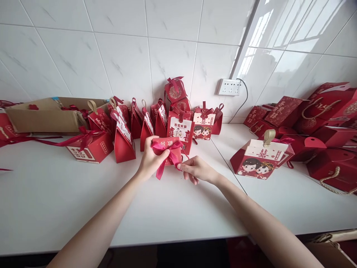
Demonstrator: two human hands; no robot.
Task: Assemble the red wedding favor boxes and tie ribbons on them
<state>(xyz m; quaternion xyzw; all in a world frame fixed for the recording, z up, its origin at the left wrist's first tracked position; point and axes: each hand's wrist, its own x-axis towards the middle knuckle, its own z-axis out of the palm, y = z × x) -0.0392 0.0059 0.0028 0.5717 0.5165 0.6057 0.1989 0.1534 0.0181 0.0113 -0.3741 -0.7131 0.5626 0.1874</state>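
A small red gift box [167, 142] with gold lettering is held over the white counter, tied with a dark pink ribbon [160, 171] in a bow. My left hand [149, 160] grips the box from the left, its thumb pressed on the middle of the bow. My right hand [199, 169] pinches the ribbon's right-hand tail between thumb and finger, the other fingers curled below. Right behind the box stands a taller red and white box [178, 128] with printed figures. The underside of the held box is hidden.
Several red triangular boxes [124, 147] line the tiled wall. A ribboned box [90, 149] and an open cardboard carton [44, 121] are on the left. To the right are a cartoon-couple box [255, 165] and piled red boxes [320, 163]. A power strip [229, 87] hangs on the wall.
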